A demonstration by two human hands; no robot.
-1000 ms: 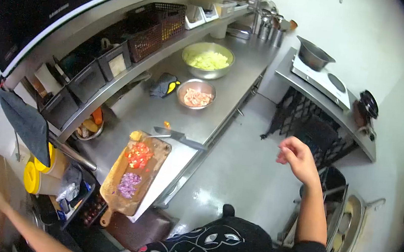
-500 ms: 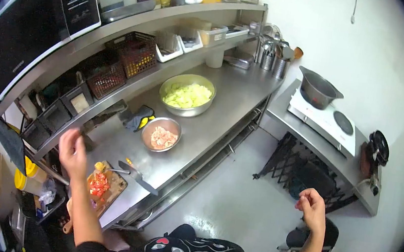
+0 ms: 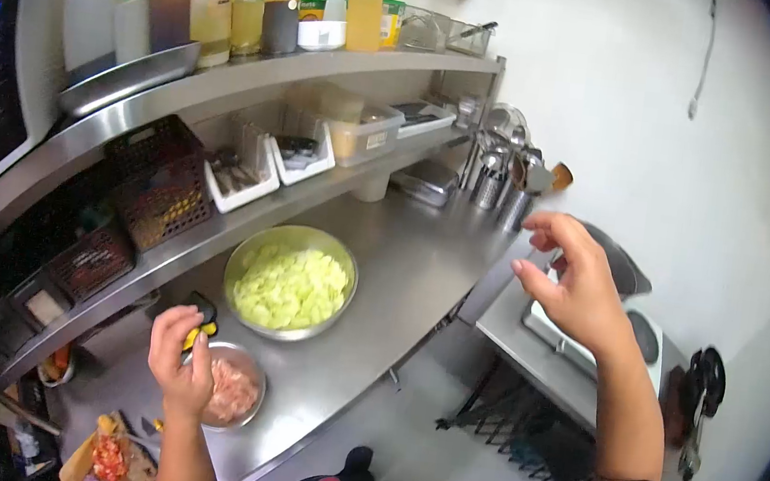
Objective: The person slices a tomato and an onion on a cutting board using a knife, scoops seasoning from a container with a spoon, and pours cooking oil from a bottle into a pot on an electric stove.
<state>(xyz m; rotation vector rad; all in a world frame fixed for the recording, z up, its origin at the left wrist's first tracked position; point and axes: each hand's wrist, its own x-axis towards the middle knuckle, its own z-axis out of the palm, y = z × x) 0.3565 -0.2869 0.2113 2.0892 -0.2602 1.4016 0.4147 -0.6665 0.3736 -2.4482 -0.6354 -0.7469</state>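
My left hand is held up in front of the small metal bowl, fingers a little bent and thumb apart, with nothing in it. Pale pink raw meat pieces lie in that bowl. Behind it stands a larger metal bowl full of sliced pale green vegetable. My right hand is raised in the air at the right, empty, its thumb and fingers curved apart. From this view it overlaps the dark pot on the hot plate. Chopped tomato sits on a cutting board at lower left.
Bottles and a metal tray stand on the upper shelf. Baskets and white bins fill the lower one. Metal holders with utensils stand at the counter's far end. A side table carries the hot plate.
The view has shifted toward the counter's far end. My right hand has risen and reached forward toward the pot. My left hand has moved from near the cutting board to before the meat bowl.
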